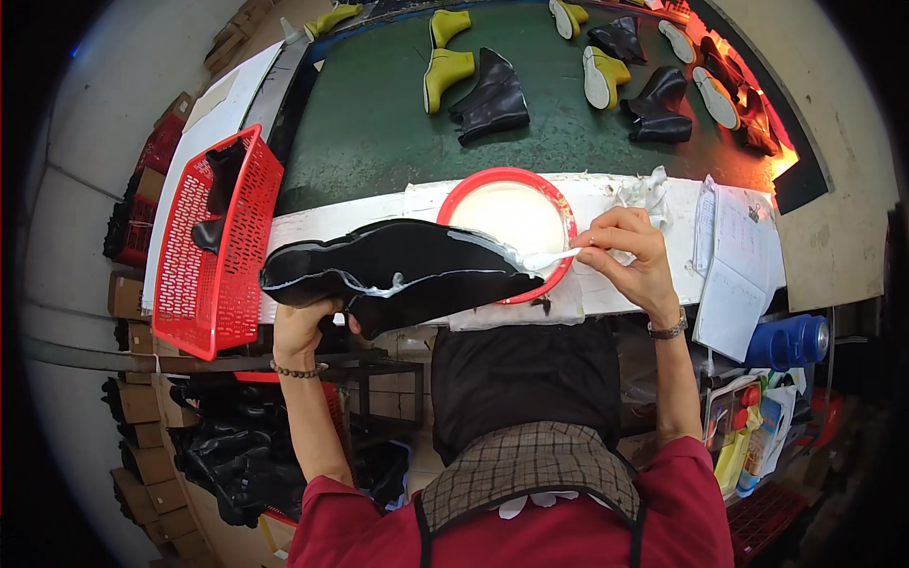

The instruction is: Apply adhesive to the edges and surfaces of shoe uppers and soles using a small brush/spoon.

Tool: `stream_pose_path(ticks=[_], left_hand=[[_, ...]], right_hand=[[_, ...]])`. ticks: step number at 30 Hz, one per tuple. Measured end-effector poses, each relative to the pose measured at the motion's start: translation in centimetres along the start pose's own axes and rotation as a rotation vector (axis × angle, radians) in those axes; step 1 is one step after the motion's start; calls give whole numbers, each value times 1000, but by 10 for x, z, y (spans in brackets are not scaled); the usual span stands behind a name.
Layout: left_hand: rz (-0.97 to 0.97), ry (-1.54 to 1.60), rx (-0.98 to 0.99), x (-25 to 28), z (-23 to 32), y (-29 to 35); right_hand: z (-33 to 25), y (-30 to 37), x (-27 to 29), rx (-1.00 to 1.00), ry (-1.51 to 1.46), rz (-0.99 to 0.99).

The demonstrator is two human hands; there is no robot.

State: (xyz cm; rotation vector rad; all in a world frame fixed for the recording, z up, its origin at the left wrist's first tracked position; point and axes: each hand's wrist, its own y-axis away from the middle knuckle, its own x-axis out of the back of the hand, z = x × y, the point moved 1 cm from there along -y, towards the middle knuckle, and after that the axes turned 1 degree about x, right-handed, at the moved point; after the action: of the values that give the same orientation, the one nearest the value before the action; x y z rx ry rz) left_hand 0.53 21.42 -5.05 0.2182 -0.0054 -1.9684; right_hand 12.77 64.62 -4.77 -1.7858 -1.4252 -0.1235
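Room: a shoe workshop, cardboard boxes stacked along the left wall, a white tabletop [322, 227] crossing in front of the person.
Left hand [301, 327]: closed on the underside of a black boot upper [388, 270], held level over the tabletop's near edge, toe to the right.
Right hand [630, 251]: fingers pinched shut on a white glue brush [549, 257], its tip touching the boot's toe.
Bowl: a red bowl of white glue [511, 222] just behind the toe.
Left end: a red plastic basket [222, 246], tilted.
Right end: a paper notebook [739, 270].
Far: a green conveyor belt [379, 123] carrying black ankle boots [492, 99] and yellow boots [445, 76].
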Motion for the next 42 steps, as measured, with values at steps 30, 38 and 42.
stream_pose_path(ticks=[30,38,42], left_hand=[[-563,-186,380,-108,2,-17],[-498,156,333,-96,-8,-11],[-409,202,268,-76,-14,-9]], right_hand=[[-37,-76,-8,298,92,-198],[-28,-73,-10,328,-80,-122],[-9,-47,-5,181,-142,-93]])
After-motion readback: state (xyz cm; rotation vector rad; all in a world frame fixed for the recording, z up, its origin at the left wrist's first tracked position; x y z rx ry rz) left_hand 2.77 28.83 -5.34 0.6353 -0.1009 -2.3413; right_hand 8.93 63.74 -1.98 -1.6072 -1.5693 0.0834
